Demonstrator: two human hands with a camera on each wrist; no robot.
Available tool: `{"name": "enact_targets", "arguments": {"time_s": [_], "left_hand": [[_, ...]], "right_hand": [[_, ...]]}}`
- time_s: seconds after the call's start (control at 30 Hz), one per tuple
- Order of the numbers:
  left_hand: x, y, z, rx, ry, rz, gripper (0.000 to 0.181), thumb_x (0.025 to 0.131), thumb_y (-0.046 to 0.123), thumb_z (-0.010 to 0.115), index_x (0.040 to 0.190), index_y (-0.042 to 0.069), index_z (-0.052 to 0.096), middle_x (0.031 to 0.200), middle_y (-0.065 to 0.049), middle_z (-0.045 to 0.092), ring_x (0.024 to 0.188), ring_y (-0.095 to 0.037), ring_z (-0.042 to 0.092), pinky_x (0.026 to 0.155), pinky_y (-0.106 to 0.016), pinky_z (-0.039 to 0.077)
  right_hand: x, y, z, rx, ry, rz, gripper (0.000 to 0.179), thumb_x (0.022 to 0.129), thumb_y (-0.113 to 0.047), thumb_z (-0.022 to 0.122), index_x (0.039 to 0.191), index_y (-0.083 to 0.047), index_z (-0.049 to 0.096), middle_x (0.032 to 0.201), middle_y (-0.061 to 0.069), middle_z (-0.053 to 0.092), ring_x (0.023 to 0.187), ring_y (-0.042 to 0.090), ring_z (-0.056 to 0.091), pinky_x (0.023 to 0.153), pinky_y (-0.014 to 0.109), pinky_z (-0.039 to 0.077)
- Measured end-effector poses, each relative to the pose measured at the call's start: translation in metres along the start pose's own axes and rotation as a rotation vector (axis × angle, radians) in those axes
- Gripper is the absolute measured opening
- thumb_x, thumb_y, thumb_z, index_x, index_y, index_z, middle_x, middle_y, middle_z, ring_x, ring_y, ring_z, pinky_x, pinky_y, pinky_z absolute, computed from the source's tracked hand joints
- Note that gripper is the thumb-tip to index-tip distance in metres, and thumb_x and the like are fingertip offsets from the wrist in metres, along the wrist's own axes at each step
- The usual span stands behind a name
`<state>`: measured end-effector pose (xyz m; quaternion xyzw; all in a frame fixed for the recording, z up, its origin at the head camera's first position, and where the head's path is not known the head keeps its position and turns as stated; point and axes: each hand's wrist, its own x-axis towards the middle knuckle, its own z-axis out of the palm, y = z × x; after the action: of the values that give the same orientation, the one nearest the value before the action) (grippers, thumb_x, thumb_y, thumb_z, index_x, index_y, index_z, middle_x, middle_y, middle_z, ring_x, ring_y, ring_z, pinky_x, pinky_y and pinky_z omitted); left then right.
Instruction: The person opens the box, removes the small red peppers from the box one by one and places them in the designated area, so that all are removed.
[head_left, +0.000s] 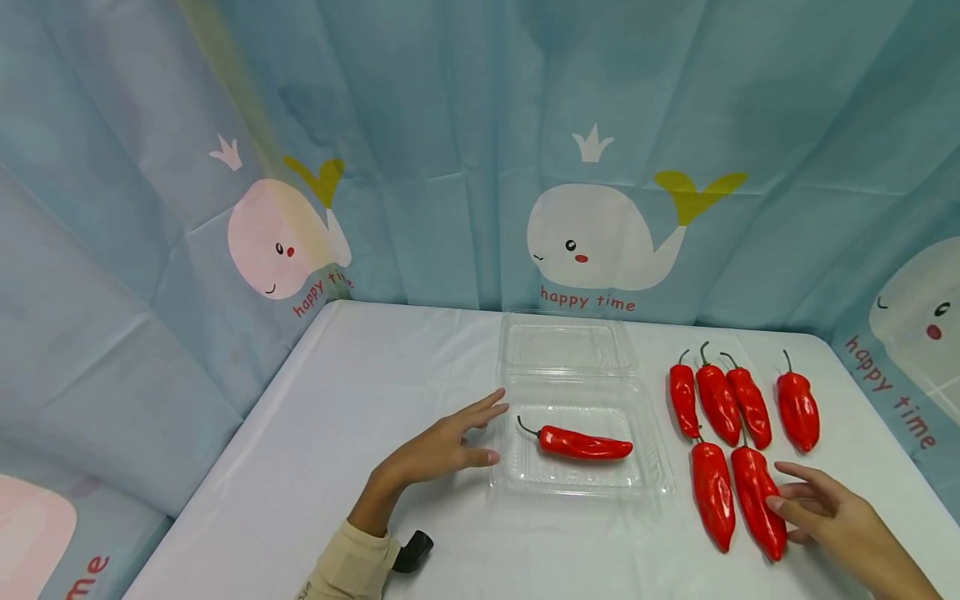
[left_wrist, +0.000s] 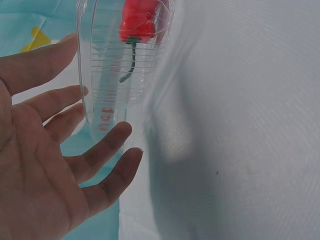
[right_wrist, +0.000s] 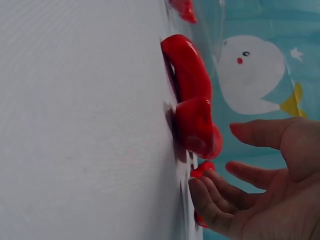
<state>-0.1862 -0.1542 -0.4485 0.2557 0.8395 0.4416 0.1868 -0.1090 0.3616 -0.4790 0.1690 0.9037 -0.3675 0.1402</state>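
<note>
A clear plastic clamshell box (head_left: 654, 467) lies with its lid (head_left: 566, 346) folded back, a red chili pepper (head_left: 585, 443) lying sideways in its base. My left hand (head_left: 442, 446) is at the box's left side, fingers loosely extended; in the left wrist view the fingertips are by the rim (left_wrist: 82, 60), and whether they touch it I cannot tell. At the right, my right hand (head_left: 825, 517) hovers beside the nearest red chili pepper (head_left: 757, 500). In the right wrist view its thumb and fingers are spread, with a gap between them and that pepper (right_wrist: 192, 125).
Left of that pepper lies another chili pepper (head_left: 712, 492). Several more, such as one chili pepper (head_left: 717, 404), lie behind them, stems pointing away. One chili pepper (head_left: 798, 411) sits apart at the far right. A blue whale-print curtain (head_left: 450, 242) borders the white table (head_left: 360, 375).
</note>
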Motion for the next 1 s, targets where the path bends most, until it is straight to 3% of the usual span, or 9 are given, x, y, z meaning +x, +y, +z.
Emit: {"name": "enact_targets", "arguments": {"time_s": [0.1,0.23,0.4,0.57,0.7,0.8,0.9,1.0], "left_hand": [[0.0,0.0,0.0,-0.002,-0.001,0.002,0.073,0.101,0.025,0.071,0.165,0.014,0.039,0.178,0.003,0.019,0.161,-0.027,0.027,0.122,-0.064,0.036],[0.0,0.001,0.0,-0.01,0.0,0.009,0.073,0.101,0.026,0.071,0.165,0.013,0.039,0.178,0.002,0.02,0.161,-0.029,0.028,0.121,-0.065,0.036],[0.0,0.001,0.0,-0.02,-0.002,0.014,0.072,0.101,0.026,0.071,0.165,0.014,0.04,0.178,0.003,0.021,0.16,-0.03,0.031,0.12,-0.065,0.038],[0.0,0.001,0.0,-0.015,-0.001,0.011,0.072,0.101,0.026,0.071,0.165,0.014,0.04,0.178,0.004,0.021,0.16,-0.03,0.031,0.12,-0.065,0.038],[-0.001,0.001,0.0,-0.009,0.002,0.011,0.072,0.101,0.026,0.071,0.165,0.014,0.04,0.178,0.003,0.021,0.16,-0.03,0.03,0.12,-0.065,0.038],[-0.001,0.001,0.0,-0.007,0.002,0.011,0.072,0.101,0.026,0.071,0.165,0.014,0.04,0.177,0.003,0.021,0.16,-0.029,0.03,0.12,-0.065,0.038],[-0.001,0.001,0.0,-0.009,-0.001,0.008,0.072,0.101,0.026,0.071,0.165,0.015,0.04,0.177,0.003,0.021,0.16,-0.029,0.03,0.12,-0.065,0.038],[0.0,0.002,0.0,-0.012,-0.001,0.006,0.072,0.101,0.026,0.071,0.165,0.015,0.04,0.177,0.003,0.021,0.16,-0.029,0.03,0.12,-0.065,0.037]], "right_hand": [[-0.002,-0.006,-0.004,-0.043,0.035,-0.029,0.089,0.099,-0.042,0.072,0.154,0.013,0.029,0.138,0.045,0.052,0.099,0.04,0.071,0.077,0.05,0.066],[-0.006,-0.013,-0.007,-0.069,0.075,-0.04,0.088,0.101,-0.046,0.068,0.157,0.01,0.03,0.145,0.044,0.047,0.121,0.058,0.057,0.08,0.058,0.064],[-0.011,-0.025,-0.006,-0.05,0.165,-0.093,0.083,0.102,-0.043,0.068,0.157,0.008,0.032,0.147,0.044,0.045,0.126,0.06,0.053,0.085,0.059,0.063],[-0.017,-0.043,-0.001,-0.04,0.246,-0.222,0.077,0.103,-0.042,0.068,0.155,0.007,0.039,0.145,0.041,0.05,0.125,0.056,0.055,0.08,0.048,0.066],[-0.021,-0.058,0.005,-0.024,0.257,-0.311,0.074,0.102,-0.04,0.07,0.155,0.004,0.043,0.145,0.036,0.054,0.124,0.053,0.056,0.075,0.039,0.067],[-0.025,-0.069,0.011,-0.006,0.254,-0.37,0.074,0.1,-0.037,0.074,0.156,0.0,0.044,0.142,0.032,0.058,0.121,0.045,0.059,0.074,0.031,0.066],[-0.03,-0.08,0.015,0.023,0.242,-0.435,0.072,0.098,-0.034,0.077,0.155,-0.002,0.046,0.139,0.027,0.061,0.113,0.015,0.063,0.073,0.018,0.061],[-0.033,-0.092,0.022,0.071,0.216,-0.505,0.067,0.098,-0.028,0.077,0.153,-0.002,0.048,0.138,0.024,0.063,0.104,-0.012,0.056,0.074,0.01,0.055]]}}
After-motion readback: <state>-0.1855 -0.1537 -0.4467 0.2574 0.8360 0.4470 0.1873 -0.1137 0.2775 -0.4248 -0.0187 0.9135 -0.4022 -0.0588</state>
